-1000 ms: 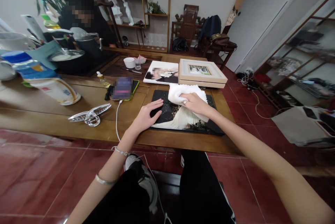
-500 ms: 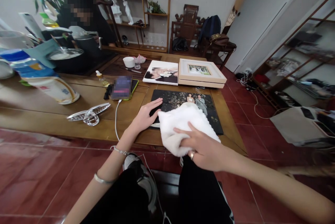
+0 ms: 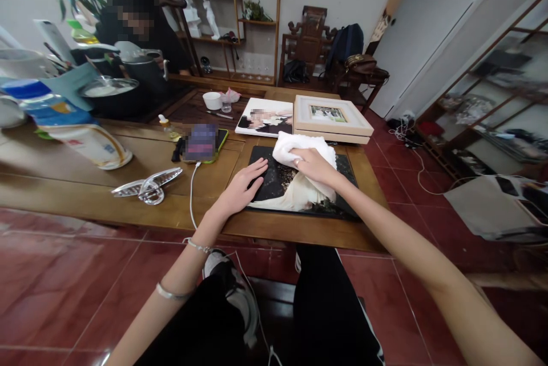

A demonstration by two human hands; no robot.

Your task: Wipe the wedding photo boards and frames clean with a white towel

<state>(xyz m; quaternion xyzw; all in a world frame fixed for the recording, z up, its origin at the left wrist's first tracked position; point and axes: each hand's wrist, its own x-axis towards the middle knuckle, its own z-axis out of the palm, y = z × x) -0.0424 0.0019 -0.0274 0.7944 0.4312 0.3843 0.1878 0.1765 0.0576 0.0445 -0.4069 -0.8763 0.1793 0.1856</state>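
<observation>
Lying bunched over the far half of a dark photo panel (image 3: 295, 194), one white cloth (image 3: 323, 148), gripped in the right hand (image 3: 313, 165); left hand (image 3: 242, 188) open, palm down, fingers spread on the panel's left side. Panel flat near the front edge of a brown wooden table (image 3: 231, 226). Just behind it: one white-edged picture (image 3: 268, 116) beside one pale box frame (image 3: 334, 117). To the left: one phone (image 3: 199, 143) with white cable, one clear hair clip (image 3: 149, 186), one blue-capped bottle (image 3: 68, 126). Beyond: one white bowl (image 3: 212, 100); one dark-clothed person (image 3: 165, 43); open shelving (image 3: 257, 24) with white statuettes (image 3: 209, 17); one carved wooden chair (image 3: 312, 35). Below: red tiled floor (image 3: 55, 280)
</observation>
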